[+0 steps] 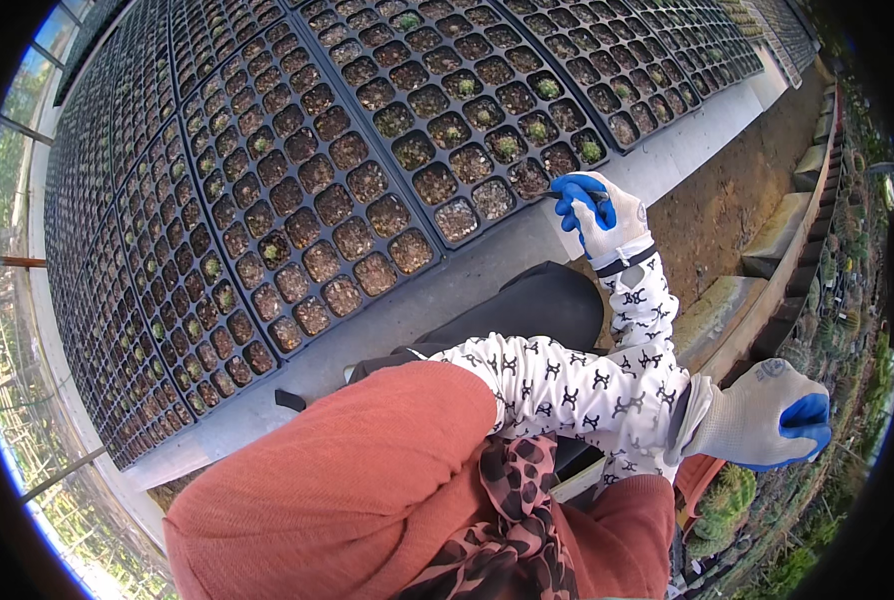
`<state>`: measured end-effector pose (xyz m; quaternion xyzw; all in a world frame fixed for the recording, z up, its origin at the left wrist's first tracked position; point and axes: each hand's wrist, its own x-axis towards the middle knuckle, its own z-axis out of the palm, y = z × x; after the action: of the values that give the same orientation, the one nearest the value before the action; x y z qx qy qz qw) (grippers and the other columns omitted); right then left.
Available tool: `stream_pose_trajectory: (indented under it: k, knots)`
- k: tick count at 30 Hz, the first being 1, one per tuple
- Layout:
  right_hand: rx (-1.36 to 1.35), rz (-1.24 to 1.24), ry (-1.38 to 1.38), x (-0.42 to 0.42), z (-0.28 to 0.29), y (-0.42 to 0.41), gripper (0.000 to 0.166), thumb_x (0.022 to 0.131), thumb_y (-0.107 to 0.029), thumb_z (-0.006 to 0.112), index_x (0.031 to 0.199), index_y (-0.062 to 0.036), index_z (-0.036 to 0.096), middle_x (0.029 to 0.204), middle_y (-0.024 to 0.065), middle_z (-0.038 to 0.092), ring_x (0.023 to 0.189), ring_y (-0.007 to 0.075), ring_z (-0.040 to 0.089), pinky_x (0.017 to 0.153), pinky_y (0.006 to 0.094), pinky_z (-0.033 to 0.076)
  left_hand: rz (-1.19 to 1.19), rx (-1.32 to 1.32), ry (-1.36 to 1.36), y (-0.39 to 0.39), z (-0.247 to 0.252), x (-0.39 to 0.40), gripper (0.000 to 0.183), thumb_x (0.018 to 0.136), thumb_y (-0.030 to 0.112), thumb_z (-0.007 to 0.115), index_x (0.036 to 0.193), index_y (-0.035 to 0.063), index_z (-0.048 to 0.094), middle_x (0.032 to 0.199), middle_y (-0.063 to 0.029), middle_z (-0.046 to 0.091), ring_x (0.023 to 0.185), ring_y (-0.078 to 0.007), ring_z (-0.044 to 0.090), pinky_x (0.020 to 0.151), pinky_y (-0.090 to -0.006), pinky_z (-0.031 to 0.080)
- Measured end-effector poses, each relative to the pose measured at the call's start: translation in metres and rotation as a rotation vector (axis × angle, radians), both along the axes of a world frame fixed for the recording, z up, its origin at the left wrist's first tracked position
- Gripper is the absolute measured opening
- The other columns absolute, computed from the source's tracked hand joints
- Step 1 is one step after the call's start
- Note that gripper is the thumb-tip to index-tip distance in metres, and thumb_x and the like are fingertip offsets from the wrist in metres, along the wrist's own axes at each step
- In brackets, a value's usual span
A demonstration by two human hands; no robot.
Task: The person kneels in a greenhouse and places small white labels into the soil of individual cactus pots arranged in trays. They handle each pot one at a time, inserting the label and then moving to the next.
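Note:
My right hand (600, 210), in a white knit glove with blue coated fingers, is at the near edge of a black plug tray (484, 161). Its fingers pinch a thin dark tool (549, 195), whose tip points at a corner cell; the glove hides the rest. Small green cactus seedlings (507, 146) sit in several cells close by. Off to the right, my gloved left hand (762, 416) is curled into a fist, with the left forearm crossing over the right. Nothing shows within that fist, though its inner side is hidden.
More soil-filled plug trays (312, 225) cover the bench, whose grey rim (424, 296) runs along the front. My dark-clothed knee (552, 300) is against that rim. Concrete blocks (717, 307) edge a dirt path (717, 195). Potted cacti (724, 510) crowd the right side.

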<state>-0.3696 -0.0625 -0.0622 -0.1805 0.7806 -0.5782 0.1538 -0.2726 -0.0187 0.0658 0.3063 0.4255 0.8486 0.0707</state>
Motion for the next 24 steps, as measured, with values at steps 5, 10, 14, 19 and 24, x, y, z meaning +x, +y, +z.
stream_pose_trajectory:
  k: [5,10,14,19,24]
  knots:
    - [-0.027,-0.049,0.033,-0.005,-0.015,-0.008,0.021,0.086,-0.008,0.051,0.105,0.0001,0.055,0.082,0.0060,0.060,0.066,0.0071,0.056,0.059,0.0201,0.047,0.160,0.146,-0.051,0.001,0.007,0.002,0.023,0.073,0.020,0.063,0.067,0.0019,0.051,0.058,-0.0150,0.053,0.052,-0.0295,0.053,0.051,-0.0366,0.041]
    - [0.013,-0.079,0.072,-0.015,-0.019,-0.004,0.024,0.089,-0.007,0.046,0.109,0.0031,0.052,0.102,0.0106,0.061,0.078,0.0116,0.060,0.066,0.0227,0.051,0.083,0.097,-0.022,0.002,0.004,0.004,0.025,0.072,0.023,0.065,0.079,0.0016,0.053,0.066,-0.0147,0.055,0.059,-0.0300,0.054,0.055,-0.0366,0.042]
    - [0.045,-0.059,0.048,-0.012,-0.018,-0.005,0.025,0.089,-0.008,0.046,0.110,0.0029,0.052,0.103,0.0105,0.060,0.078,0.0115,0.059,0.066,0.0230,0.050,-0.042,-0.023,0.005,-0.001,0.002,0.003,0.040,0.071,0.026,0.066,0.100,0.0007,0.056,0.081,-0.0149,0.060,0.071,-0.0310,0.057,0.064,-0.0365,0.046]
    - [-0.015,0.005,0.043,-0.001,-0.008,-0.005,0.026,0.089,-0.012,0.048,0.110,0.0031,0.053,0.098,0.0101,0.060,0.078,0.0114,0.059,0.068,0.0236,0.050,-0.068,-0.010,0.041,0.000,-0.001,0.001,0.040,0.069,0.025,0.067,0.099,0.0006,0.056,0.080,-0.0150,0.060,0.072,-0.0310,0.057,0.065,-0.0365,0.046]
    - [-0.099,-0.116,0.036,-0.002,-0.012,-0.007,0.026,0.089,-0.012,0.048,0.110,0.0030,0.052,0.100,0.0098,0.061,0.079,0.0117,0.060,0.066,0.0241,0.051,-0.002,0.009,0.030,0.002,-0.002,0.004,0.040,0.069,0.023,0.067,0.099,0.0000,0.056,0.078,-0.0154,0.059,0.072,-0.0306,0.058,0.065,-0.0365,0.046]
